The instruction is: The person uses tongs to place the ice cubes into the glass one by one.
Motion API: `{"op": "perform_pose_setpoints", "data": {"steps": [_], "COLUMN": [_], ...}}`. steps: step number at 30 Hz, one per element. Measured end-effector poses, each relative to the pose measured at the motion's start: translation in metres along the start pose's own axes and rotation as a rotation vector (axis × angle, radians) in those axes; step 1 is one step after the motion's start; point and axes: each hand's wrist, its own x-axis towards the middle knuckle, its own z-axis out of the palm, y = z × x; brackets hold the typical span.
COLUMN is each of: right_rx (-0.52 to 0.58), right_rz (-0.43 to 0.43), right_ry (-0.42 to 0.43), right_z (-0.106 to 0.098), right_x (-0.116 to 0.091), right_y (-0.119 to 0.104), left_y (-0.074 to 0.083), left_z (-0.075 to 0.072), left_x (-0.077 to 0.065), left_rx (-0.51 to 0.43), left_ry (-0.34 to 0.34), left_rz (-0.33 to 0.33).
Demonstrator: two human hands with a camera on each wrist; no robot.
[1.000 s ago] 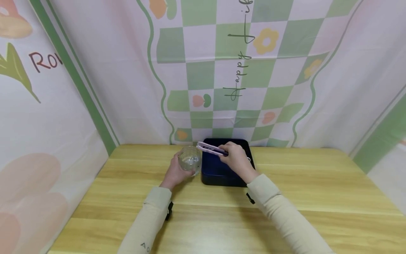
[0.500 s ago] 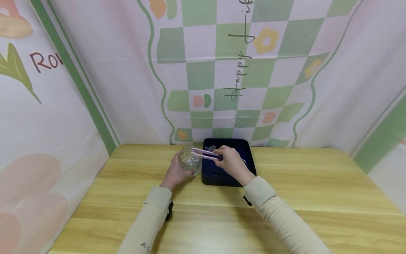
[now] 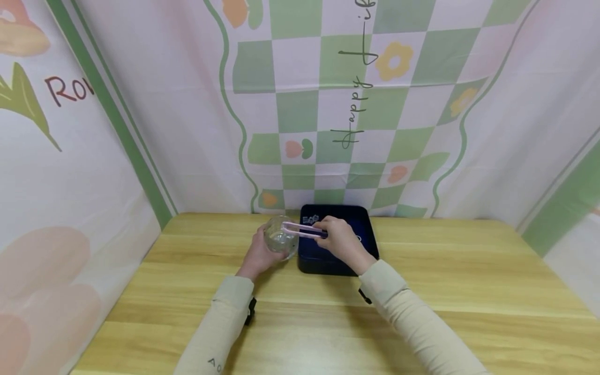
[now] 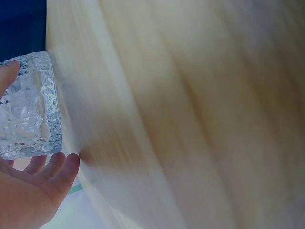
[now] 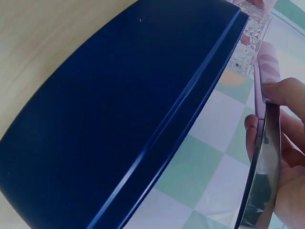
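Observation:
My left hand (image 3: 259, 254) holds a clear cut-glass tumbler (image 3: 280, 246) on the wooden table, its fingers and thumb around the sides. In the left wrist view the tumbler's faceted wall (image 4: 28, 107) sits between thumb and fingers. My right hand (image 3: 344, 239) grips a pair of tongs (image 3: 299, 227) with pink tips and a dark, metallic handle part (image 5: 264, 167). The pink tips overlap the tumbler's mouth in the head view. A dark blue square tray (image 3: 323, 266) stands just right of the tumbler, under my right hand. Small clear pieces (image 3: 310, 219) lie in its far left corner.
A white ring-shaped thing (image 3: 359, 238) shows in the tray, partly behind my right hand. Behind the wooden table (image 3: 300, 333) hangs a green-and-white checkered cloth (image 3: 297, 112). Another printed cloth (image 3: 94, 172) hangs along the left side.
My right hand has moved left and slightly down, bringing the tong tips from the tumbler's right rim to over its mouth. The clear pieces in the tray have come into view. My left hand stays put.

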Motion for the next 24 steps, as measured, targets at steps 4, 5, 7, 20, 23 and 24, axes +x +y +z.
{"op": "perform_pose_setpoints", "data": {"steps": [4, 5, 7, 20, 23, 24], "right_rx": [0.008, 0.007, 0.01, 0.039, 0.006, -0.006], "right_rz": [0.007, 0.005, 0.005, 0.065, 0.083, 0.093], "right_ry": [-0.011, -0.011, -0.012, 0.041, 0.083, 0.097], "right_z": [0.0, 0.0, 0.0, -0.01, -0.013, -0.013], "right_x": [0.001, 0.001, 0.001, 0.008, 0.012, 0.013], "right_y": [-0.001, -0.001, -0.002, 0.002, 0.006, 0.008], "left_y": [0.0, 0.0, 0.0, -0.002, -0.002, -0.002], "left_z": [0.0, 0.0, 0.0, 0.0, 0.0, 0.0], "left_x": [0.0, 0.0, 0.0, 0.001, 0.001, 0.001], "left_rx": [-0.007, -0.009, -0.005, -0.013, -0.012, -0.012], "left_ry": [-0.001, 0.0, 0.001, 0.0, 0.005, 0.007], "left_rz": [0.003, 0.003, 0.006, 0.012, 0.011, 0.012]}}
